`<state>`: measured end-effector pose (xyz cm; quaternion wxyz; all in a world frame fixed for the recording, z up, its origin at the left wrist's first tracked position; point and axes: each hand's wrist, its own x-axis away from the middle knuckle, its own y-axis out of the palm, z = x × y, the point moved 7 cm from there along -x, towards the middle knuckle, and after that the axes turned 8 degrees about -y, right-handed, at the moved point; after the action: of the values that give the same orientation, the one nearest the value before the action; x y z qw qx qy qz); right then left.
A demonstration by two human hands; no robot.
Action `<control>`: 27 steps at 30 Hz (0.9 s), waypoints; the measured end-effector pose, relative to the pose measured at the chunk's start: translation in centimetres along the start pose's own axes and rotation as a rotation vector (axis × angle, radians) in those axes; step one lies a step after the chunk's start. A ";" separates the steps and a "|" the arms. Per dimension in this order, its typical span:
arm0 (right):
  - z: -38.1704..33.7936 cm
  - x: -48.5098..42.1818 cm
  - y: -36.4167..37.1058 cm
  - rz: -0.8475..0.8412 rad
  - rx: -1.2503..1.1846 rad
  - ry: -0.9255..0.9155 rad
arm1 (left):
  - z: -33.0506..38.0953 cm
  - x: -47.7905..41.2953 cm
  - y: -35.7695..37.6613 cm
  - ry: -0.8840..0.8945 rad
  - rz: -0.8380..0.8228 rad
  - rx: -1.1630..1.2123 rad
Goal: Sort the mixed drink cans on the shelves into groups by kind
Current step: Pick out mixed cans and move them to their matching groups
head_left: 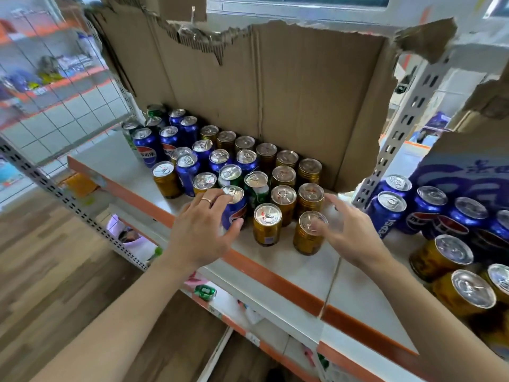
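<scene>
1. A tall, torn sheet of cardboard (275, 92) fills the middle of my view, standing upright like a back wall.
2. A pale shelf (289, 271) with an orange front edge runs from the foot of the cardboard towards me.
3. Cans stand upright on the shelf in front of the cardboard, packed close and mixed. Gold cans (286, 158) line its foot and its right end. Blue cans (170, 136) sit mostly towards its left end. A few green cans (259, 193) stand among them.
4. Past the cardboard's right edge, beyond a grey post (407, 119), I see more cans (432, 199), blue and gold.
5. My left hand (203, 230) reaches in front of the cardboard's centre. It grasps a blue can (234, 213) at the front of the crowd, fingers over the lid and thumb against the side.
6. My right hand (349, 227), in front of the cardboard's right end, is released with fingers spread. Its thumb rests on the lid of the frontmost gold can (308, 238); it holds nothing.
7. A thin ring (206, 200) shows on one finger of my left hand.
</scene>
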<state>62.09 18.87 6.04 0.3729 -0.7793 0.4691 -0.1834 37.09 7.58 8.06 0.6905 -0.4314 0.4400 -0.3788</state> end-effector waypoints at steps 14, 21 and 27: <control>-7.6 -2.4 0.7 0.103 0.146 -0.095 | -8.5 -4.0 -2.9 0.049 0.055 0.052; -12.6 -5.0 6.3 0.191 0.250 -0.043 | -18.9 -8.0 -3.6 0.166 0.048 0.139; -18.4 -6.5 12.2 0.296 0.259 0.081 | -28.6 -11.3 -4.5 0.240 0.002 0.167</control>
<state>39.94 13.59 9.33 0.4737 -0.6393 0.5656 -0.2169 6.06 8.71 8.54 0.6668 -0.3235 0.4868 -0.4623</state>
